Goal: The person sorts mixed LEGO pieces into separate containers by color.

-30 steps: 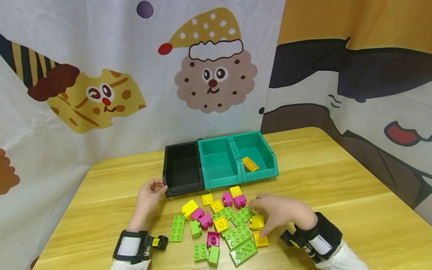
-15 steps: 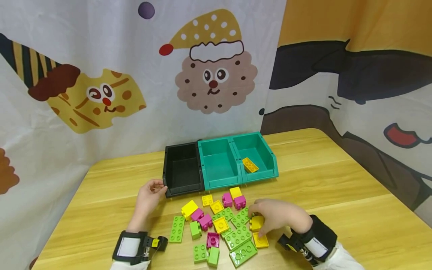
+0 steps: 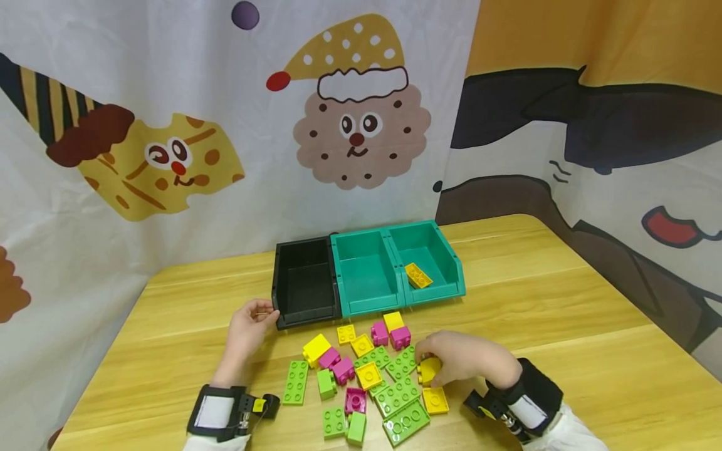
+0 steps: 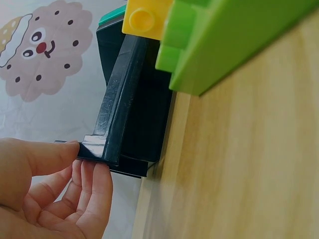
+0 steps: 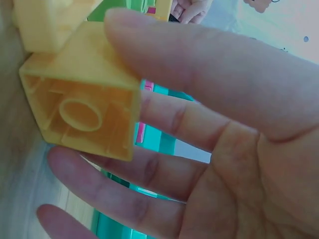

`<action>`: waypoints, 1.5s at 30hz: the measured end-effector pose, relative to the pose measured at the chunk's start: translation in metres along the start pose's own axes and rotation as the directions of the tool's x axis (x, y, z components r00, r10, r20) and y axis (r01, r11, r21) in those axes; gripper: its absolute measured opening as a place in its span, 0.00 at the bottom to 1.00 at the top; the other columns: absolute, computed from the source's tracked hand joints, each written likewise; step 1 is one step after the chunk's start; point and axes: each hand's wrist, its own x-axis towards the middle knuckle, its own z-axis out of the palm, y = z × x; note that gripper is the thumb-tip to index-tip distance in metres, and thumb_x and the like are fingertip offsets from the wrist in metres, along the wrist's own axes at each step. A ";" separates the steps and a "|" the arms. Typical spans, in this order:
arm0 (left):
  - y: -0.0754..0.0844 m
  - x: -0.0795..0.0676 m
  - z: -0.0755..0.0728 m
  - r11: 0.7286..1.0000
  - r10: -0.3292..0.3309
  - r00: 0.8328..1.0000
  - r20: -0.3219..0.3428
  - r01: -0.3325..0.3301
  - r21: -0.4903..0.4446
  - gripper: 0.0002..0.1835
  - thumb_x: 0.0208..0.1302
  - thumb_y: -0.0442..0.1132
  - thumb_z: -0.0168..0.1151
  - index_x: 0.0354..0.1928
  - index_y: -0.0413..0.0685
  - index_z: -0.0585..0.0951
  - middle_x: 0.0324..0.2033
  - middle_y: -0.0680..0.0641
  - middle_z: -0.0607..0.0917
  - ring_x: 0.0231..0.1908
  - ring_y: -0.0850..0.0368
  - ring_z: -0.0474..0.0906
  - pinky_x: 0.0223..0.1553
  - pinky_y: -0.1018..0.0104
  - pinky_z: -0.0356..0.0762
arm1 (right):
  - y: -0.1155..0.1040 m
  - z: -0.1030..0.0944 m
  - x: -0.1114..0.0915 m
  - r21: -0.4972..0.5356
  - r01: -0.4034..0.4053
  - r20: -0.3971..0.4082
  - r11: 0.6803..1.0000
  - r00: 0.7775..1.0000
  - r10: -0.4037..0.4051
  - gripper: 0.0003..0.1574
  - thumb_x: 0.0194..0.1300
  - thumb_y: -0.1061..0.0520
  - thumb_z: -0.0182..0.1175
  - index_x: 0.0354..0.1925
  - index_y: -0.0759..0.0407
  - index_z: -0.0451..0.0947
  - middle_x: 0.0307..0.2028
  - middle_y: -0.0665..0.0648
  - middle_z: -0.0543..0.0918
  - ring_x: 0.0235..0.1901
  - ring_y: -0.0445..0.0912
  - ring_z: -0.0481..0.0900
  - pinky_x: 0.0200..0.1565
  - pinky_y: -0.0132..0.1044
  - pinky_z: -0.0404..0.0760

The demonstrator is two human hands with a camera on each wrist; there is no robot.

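My left hand pinches the front left corner of the black bin, thumb above and fingers curled beneath, as the left wrist view shows. At the right of the loose toy blocks, my right hand holds a yellow toy block between thumb and fingers. In the right wrist view that yellow block lies on its side, its hollow underside facing the camera, low by the table. Just in front of it is a flat yellow block, seen close by its side. Green blocks lie to its left.
Two joined teal bins stand right of the black one; the right teal bin holds a yellow block. Several green, pink and yellow blocks are scattered over the wooden table before the bins. A printed curtain hangs behind.
My right thumb has shifted from the flat yellow block up to the yellow block above it, and the fingers have closed on that one. My left hand keeps its grip on the bin.
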 end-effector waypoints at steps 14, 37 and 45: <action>0.001 0.000 -0.001 1.000 0.004 1.000 0.001 -0.004 -0.006 0.12 0.63 0.31 0.59 0.47 0.34 0.76 0.43 0.36 0.80 0.39 0.50 0.76 0.31 0.77 0.72 | 0.003 -0.007 0.000 0.006 0.054 -0.045 0.999 0.998 -0.054 0.17 0.50 0.57 0.71 0.40 0.59 0.81 0.35 0.48 0.81 0.30 0.39 0.68 0.36 0.34 0.73; -0.002 -0.001 0.001 1.000 0.016 1.000 0.009 -0.016 -0.005 0.13 0.63 0.32 0.59 0.48 0.34 0.76 0.43 0.36 0.80 0.42 0.49 0.76 0.32 0.79 0.71 | 0.011 -0.034 -0.005 -0.024 0.195 -0.382 0.980 0.904 -0.190 0.17 0.55 0.58 0.68 0.43 0.63 0.81 0.36 0.52 0.82 0.34 0.41 0.75 0.35 0.35 0.79; 0.000 -0.001 0.000 1.000 0.011 1.000 0.002 -0.011 -0.012 0.13 0.64 0.33 0.59 0.48 0.34 0.76 0.44 0.35 0.79 0.43 0.48 0.75 0.32 0.80 0.71 | 0.017 -0.052 0.006 0.013 0.189 -0.543 0.982 0.826 -0.152 0.19 0.55 0.61 0.68 0.45 0.66 0.80 0.38 0.57 0.82 0.35 0.46 0.76 0.37 0.39 0.81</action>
